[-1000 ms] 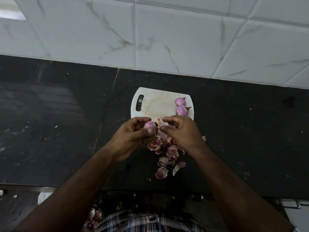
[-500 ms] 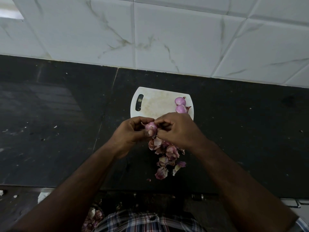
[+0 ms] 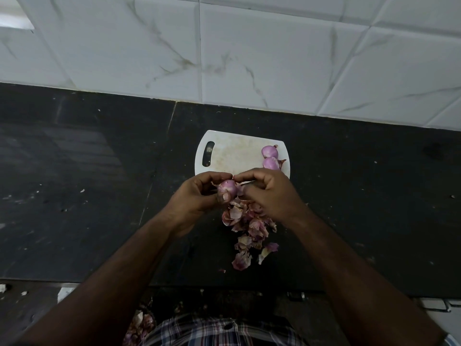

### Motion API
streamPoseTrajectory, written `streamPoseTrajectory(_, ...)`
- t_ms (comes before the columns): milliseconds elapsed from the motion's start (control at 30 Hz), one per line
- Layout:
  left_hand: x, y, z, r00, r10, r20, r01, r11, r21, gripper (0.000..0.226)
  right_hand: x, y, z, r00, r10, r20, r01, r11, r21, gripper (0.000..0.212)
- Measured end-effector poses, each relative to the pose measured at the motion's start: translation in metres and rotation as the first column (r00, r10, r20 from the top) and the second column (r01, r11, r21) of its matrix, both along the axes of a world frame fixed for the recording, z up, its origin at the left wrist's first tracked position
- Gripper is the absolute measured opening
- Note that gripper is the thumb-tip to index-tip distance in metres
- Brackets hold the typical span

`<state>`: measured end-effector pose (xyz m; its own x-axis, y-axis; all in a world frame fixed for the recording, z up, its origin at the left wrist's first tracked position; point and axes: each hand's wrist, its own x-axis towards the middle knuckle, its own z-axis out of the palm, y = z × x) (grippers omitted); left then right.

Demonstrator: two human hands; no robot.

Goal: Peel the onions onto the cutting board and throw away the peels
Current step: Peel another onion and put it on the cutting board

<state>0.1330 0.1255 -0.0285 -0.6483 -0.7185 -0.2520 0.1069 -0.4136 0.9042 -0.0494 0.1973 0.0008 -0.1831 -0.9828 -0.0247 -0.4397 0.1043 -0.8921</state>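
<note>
Closed in since a second ago, right hand [image 3: 270,193] up against the left hand [image 3: 197,196], fingertips of both now touching above the onion [image 3: 227,187]; gap between them gone. Left hand curled round that one onion, thumb pressed on its near side, fingers arched over the top. Right hand bent at the knuckles, fingertips pinching at the onion's upper edge, apparently on a flap of skin, though too small to tell for sure. Held just over the near edge of the white cutting board [image 3: 232,156]. Two peeled onions [image 3: 270,157] on the board's right side, touching each other, unmoved. One heap of pink-brown peels [image 3: 247,228] on the dark counter [image 3: 74,183], directly below the hands, trailing toward the counter's near edge. Three onions in all, one board.
</note>
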Motion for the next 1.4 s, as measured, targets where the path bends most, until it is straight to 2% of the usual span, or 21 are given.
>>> streamPoseTrajectory(200, 0.0, 0.0, 0.001, 0.999, 0.002, 0.036, 0.0, 0.998, -0.067, 0.048, 0.0, 0.0, -0.003, 1.0, 0.028, -0.008, -0.029, 0.999, -0.045, 0.02)
streamPoseTrajectory(333, -0.002, 0.001, 0.001, 0.999, 0.01, 0.054, -0.003, 0.992, -0.127, 0.046, 0.005, -0.002, -0.007, 0.993, -0.073, -0.093, 0.065, 0.994, -0.09, 0.017)
streamPoseTrajectory(467, -0.003, 0.0, 0.001, 0.999, 0.002, 0.053, 0.007, 0.986, -0.169, 0.045, 0.007, -0.005, -0.012, 0.984, -0.177, -0.005, 0.176, 0.979, -0.102, 0.014)
streamPoseTrajectory(600, -0.004, 0.0, -0.004, 0.998, 0.006, 0.068, 0.005, 0.988, -0.157, 0.053, 0.006, -0.003, -0.011, 0.991, -0.131, 0.036, 0.134, 0.987, -0.09, 0.016)
streamPoseTrajectory(733, -0.008, 0.003, -0.009, 0.992, 0.059, 0.116, -0.042, 0.988, -0.149, 0.056, 0.012, -0.003, -0.014, 0.99, -0.142, -0.003, 0.141, 0.982, -0.126, 0.018)
streamPoseTrajectory(833, -0.009, 0.003, -0.01, 0.978, 0.1, 0.184, -0.062, 0.977, -0.202, 0.047, 0.018, -0.003, -0.016, 0.974, -0.215, -0.07, 0.203, 0.968, -0.146, 0.021)
streamPoseTrajectory(933, -0.009, 0.006, -0.007, 0.985, 0.122, 0.121, -0.101, 0.981, -0.163, 0.042, 0.02, -0.003, -0.021, 0.945, -0.308, -0.108, 0.288, 0.942, -0.169, 0.019)
streamPoseTrajectory(1033, -0.007, 0.008, -0.004, 0.993, 0.119, 0.021, -0.118, 0.992, -0.047, 0.039, 0.018, -0.003, -0.029, 0.936, -0.316, -0.153, 0.293, 0.943, -0.157, 0.012)
streamPoseTrajectory(1100, -0.005, 0.008, -0.003, 0.993, 0.121, 0.01, -0.121, 0.993, -0.005, 0.039, 0.014, -0.002, -0.03, 0.949, -0.297, -0.105, 0.287, 0.953, -0.1, 0.011)
streamPoseTrajectory(1200, -0.002, 0.006, -0.004, 0.992, 0.112, 0.056, -0.109, 0.992, -0.065, 0.045, 0.012, -0.001, -0.026, 0.947, -0.278, 0.16, 0.282, 0.959, -0.003, 0.018)
streamPoseTrajectory(1233, -0.002, 0.006, -0.005, 0.991, 0.11, 0.073, -0.103, 0.99, -0.097, 0.047, 0.012, -0.002, -0.023, 0.948, -0.248, 0.199, 0.25, 0.968, 0.016, 0.019)
streamPoseTrajectory(1333, -0.003, 0.006, -0.005, 0.992, 0.088, 0.09, -0.073, 0.985, -0.158, 0.051, 0.019, -0.002, -0.021, 0.985, -0.158, 0.066, 0.159, 0.987, -0.019, 0.021)
streamPoseTrajectory(1400, -0.003, 0.006, -0.004, 0.992, 0.094, 0.079, -0.08, 0.983, -0.165, 0.051, 0.023, -0.002, -0.025, 0.972, -0.215, 0.099, 0.221, 0.974, -0.053, 0.014)
